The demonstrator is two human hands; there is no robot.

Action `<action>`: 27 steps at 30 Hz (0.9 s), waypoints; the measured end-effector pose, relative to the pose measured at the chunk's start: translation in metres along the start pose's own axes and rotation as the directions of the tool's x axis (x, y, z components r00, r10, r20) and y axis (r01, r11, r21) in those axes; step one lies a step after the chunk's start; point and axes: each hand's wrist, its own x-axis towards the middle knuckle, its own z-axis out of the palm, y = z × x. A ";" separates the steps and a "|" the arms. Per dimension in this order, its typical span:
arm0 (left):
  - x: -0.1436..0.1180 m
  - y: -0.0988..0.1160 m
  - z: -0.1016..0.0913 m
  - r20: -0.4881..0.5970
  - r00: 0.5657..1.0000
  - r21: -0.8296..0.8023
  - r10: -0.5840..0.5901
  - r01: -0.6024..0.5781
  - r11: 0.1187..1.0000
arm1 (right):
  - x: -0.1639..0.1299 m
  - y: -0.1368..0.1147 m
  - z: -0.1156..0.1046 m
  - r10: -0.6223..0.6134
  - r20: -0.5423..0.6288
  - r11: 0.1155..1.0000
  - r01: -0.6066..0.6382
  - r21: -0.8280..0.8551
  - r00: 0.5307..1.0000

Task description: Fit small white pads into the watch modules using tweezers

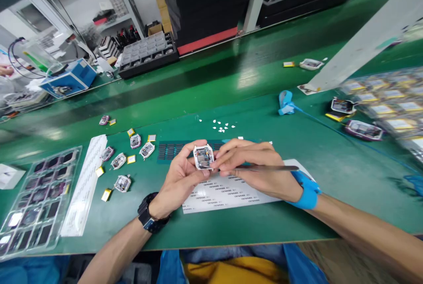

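Between the thumb and fingers of my left hand is a white smartwatch case, its inner circuit board facing up. My right hand is closed around tweezers, whose tip meets the lower right edge of the case. Fingers of the right hand also reach the case's right side and hide part of it. Under both hands lies a white printed sheet. Behind them is a dark green strip of small black pieces, partly covered by the hands.
Several opened watch cases with yellow-edged batteries lie at left, beside a clear tray of screens. Small white stickers are scattered ahead. A blue wrist-strap cord crosses the right side, near a battery tray and slanted post.
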 end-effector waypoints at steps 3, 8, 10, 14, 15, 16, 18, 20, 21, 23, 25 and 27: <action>0.001 0.000 0.000 0.011 1.000 -0.005 -0.008 0.008 1.000 | -0.002 0.002 0.001 -0.005 -0.024 1.000 0.005 0.006 1.000; 0.000 0.000 0.001 0.015 1.000 -0.014 -0.004 0.004 1.000 | -0.004 0.002 0.006 0.050 -0.100 0.998 -0.045 0.051 0.994; 0.000 0.000 0.000 0.026 1.000 -0.012 -0.003 0.003 1.000 | -0.003 0.002 0.006 0.045 -0.081 0.998 -0.041 0.050 0.996; 0.000 -0.002 -0.003 0.053 0.999 0.020 0.003 -0.004 1.000 | 0.000 0.002 0.003 0.020 0.001 0.999 -0.020 0.026 1.000; 0.000 -0.002 -0.004 0.058 0.998 0.031 0.007 -0.009 0.999 | 0.000 0.001 0.002 0.018 0.015 1.000 -0.018 0.018 1.000; 0.000 -0.002 -0.004 0.062 0.998 0.042 0.011 -0.014 0.999 | 0.001 0.000 0.002 0.021 0.022 1.000 -0.021 0.015 1.000; 0.000 0.000 -0.004 0.062 0.998 0.055 0.017 -0.020 0.998 | 0.000 -0.002 0.001 0.048 0.010 0.998 -0.048 0.026 0.999; 0.000 0.002 -0.002 0.057 0.998 0.055 0.021 -0.025 0.998 | -0.001 -0.003 0.001 0.098 -0.025 0.994 -0.097 0.050 0.995; 0.000 0.003 -0.001 0.054 0.998 0.055 0.023 -0.026 0.998 | -0.001 -0.003 0.002 0.118 -0.037 0.991 -0.116 0.066 0.992; -0.001 0.006 0.000 0.049 0.999 0.062 0.025 -0.028 0.998 | -0.002 -0.002 0.002 0.141 -0.032 0.985 -0.137 0.106 0.990; -0.001 0.008 0.000 0.047 0.999 0.083 0.026 -0.030 0.996 | -0.001 -0.001 0.002 0.171 -0.016 0.975 -0.167 0.149 0.985; 0.000 0.009 -0.001 0.028 0.999 0.123 0.038 -0.041 0.992 | 0.002 -0.002 -0.001 0.259 -0.049 0.953 -0.247 0.174 0.965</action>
